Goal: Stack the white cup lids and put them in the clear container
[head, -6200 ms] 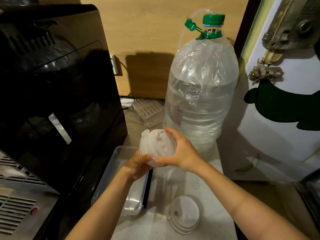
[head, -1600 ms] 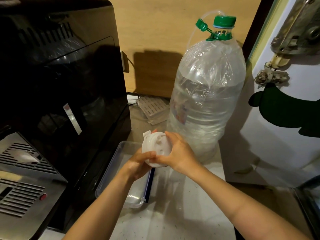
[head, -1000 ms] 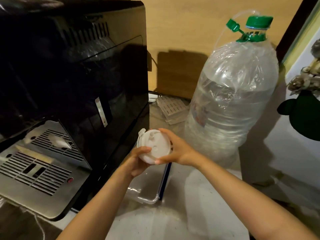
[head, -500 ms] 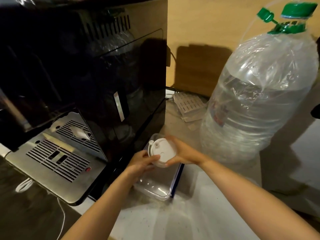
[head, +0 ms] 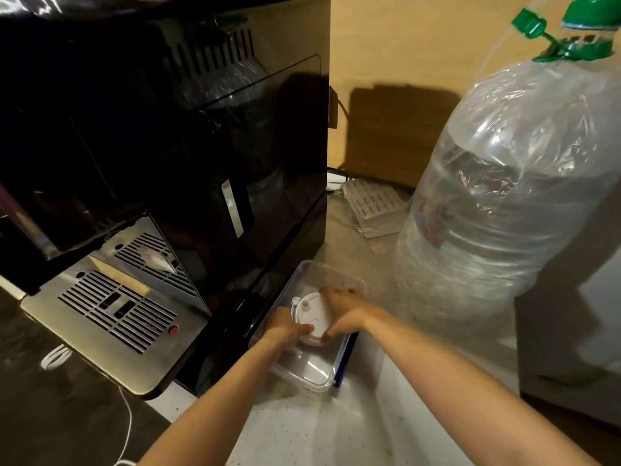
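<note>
A stack of white cup lids sits low inside the clear container, top face toward me. My left hand grips the stack's near left edge and my right hand grips its right side. The clear rectangular container lies on the pale counter beside the black machine, with a dark blue strip along its right side. The underside of the stack is hidden by my fingers, so I cannot tell whether it touches the container floor.
A black coffee machine with a steel drip grille stands close on the left. A big clear water bottle with a green cap stands on the right. Flat ribbed packets lie behind the container. A white cable hangs at the counter's front left.
Both hands have lowered the lid stack from above the container down into it. The camera has swung left and closer. The loose lid seen on the counter earlier is out of view.
</note>
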Demonstrator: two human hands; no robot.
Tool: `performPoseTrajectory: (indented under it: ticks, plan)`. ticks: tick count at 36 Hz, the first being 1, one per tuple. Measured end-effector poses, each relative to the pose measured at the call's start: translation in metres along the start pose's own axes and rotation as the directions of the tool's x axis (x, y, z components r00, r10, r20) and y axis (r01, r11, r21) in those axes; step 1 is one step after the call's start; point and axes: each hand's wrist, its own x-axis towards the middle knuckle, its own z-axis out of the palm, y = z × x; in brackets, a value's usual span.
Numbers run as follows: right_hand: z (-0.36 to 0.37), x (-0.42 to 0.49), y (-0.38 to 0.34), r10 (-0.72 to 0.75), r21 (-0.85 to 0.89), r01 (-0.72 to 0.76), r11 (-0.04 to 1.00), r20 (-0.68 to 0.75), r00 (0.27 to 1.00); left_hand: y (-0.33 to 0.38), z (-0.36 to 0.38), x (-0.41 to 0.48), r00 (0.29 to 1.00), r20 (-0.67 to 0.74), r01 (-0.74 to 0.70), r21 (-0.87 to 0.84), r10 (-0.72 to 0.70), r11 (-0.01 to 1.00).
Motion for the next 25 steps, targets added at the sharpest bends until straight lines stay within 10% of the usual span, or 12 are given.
performPoseTrajectory:
  ticks: [25]
  plan:
    - [-0.0016, -0.0061, -0.007, 0.066, -0.17, -0.058, 0.984, 0.046, 0.997, 0.0019, 0.0079, 0.0087, 0.998, -0.058, -0.017, 0.252, 0.033, 0.968]
